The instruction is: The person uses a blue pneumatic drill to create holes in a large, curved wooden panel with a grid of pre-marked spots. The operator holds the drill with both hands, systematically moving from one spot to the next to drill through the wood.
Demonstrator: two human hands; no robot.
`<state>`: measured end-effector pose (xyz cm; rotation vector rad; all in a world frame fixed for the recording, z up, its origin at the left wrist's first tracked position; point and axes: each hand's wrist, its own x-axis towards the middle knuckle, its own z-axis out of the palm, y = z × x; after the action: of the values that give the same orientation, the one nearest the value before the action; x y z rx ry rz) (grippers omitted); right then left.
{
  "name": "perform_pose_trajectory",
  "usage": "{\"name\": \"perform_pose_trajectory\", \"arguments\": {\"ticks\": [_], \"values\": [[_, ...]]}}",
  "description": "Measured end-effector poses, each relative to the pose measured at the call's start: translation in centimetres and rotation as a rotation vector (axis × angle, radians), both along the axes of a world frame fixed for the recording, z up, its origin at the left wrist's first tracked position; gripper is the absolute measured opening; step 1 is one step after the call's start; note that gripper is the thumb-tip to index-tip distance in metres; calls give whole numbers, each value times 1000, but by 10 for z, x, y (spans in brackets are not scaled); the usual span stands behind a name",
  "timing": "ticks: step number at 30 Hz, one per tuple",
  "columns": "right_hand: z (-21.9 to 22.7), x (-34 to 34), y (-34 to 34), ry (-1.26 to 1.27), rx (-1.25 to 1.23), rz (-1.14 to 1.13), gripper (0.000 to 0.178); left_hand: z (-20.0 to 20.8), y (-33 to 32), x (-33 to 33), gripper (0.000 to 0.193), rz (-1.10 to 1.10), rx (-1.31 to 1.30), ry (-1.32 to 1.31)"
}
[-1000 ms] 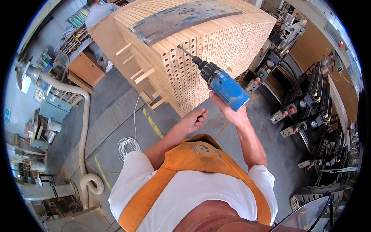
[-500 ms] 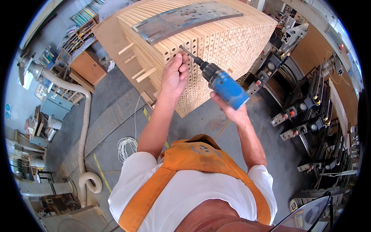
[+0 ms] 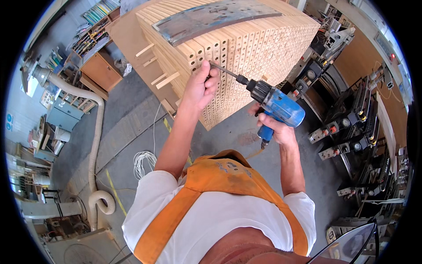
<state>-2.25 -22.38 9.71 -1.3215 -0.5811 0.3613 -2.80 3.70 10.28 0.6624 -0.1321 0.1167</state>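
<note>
At 12 o'clock, the left hand [image 3: 200, 90] curls its fingers at the slim bit's [image 3: 227, 71] tip — whether pinching it, I can't tell — beside the holed wooden stack [image 3: 259, 50]. Near 2 o'clock, the blue drill [image 3: 285, 108] looks hefty, rigid; the right hand [image 3: 279, 130] grips its handle [image 3: 264, 133], probably the best hold.

One upright, head-worn fisheye view faces steeply down and forward. Left hand [image 3: 200, 89] and right hand [image 3: 279, 128] register near, drilled timber stack [image 3: 259, 52] beyond them; straight edges bend toward the rim.

Drill handle [image 3: 265, 132] partly hidden
</note>
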Motion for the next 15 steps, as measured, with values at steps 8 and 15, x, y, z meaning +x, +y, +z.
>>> {"name": "perform_pose_trajectory", "arguments": {"ticks": [8,15], "values": [[-20,11,-14,-66,-97,25,47,-4,-2,5,29,85,267,93],[-19,2,-3,-76,-57,1,37,-3,3,6,32,106,353,80]]}}
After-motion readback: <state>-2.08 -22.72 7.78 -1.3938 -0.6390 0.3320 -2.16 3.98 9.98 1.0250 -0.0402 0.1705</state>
